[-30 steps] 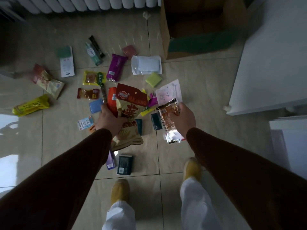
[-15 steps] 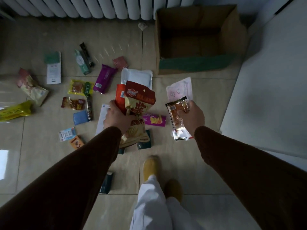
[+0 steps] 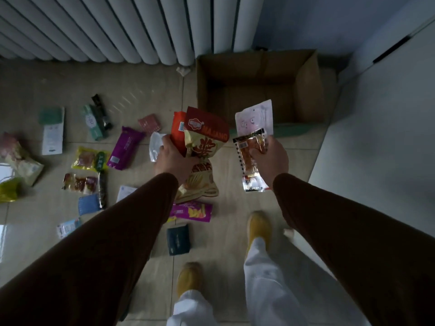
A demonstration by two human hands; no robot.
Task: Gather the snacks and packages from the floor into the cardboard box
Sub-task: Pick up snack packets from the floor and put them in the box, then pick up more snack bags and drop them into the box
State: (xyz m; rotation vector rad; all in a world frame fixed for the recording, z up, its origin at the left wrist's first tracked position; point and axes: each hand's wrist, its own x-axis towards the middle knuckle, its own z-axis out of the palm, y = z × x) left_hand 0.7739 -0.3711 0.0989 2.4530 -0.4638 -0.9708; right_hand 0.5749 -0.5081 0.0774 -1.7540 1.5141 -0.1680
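The open cardboard box (image 3: pixel 308 85) stands on the floor against the radiator, just beyond both hands. My left hand (image 3: pixel 174 158) grips a bundle of snack bags (image 3: pixel 204 142), red and gold ones on top of an orange one, held just short of the box's near wall. My right hand (image 3: pixel 270 158) holds a clear packet with orange-brown food (image 3: pixel 249 158) and a pale pink flat package (image 3: pixel 255 117) whose top overlaps the box's near edge. Several packets lie on the tiles to the left, among them a purple bag (image 3: pixel 126 148) and a yellow pack (image 3: pixel 90 158).
A white ribbed radiator (image 3: pixel 117 27) runs along the back. A white cabinet (image 3: pixel 386 118) stands to the right of the box. My feet in yellow slippers (image 3: pixel 257 227) stand on the tiles near a dark packet (image 3: pixel 178 240) and a magenta bag (image 3: pixel 191 211).
I have stepped closer to the box. Both hands, with the same packets in them, have moved forward and now reach its near edge.
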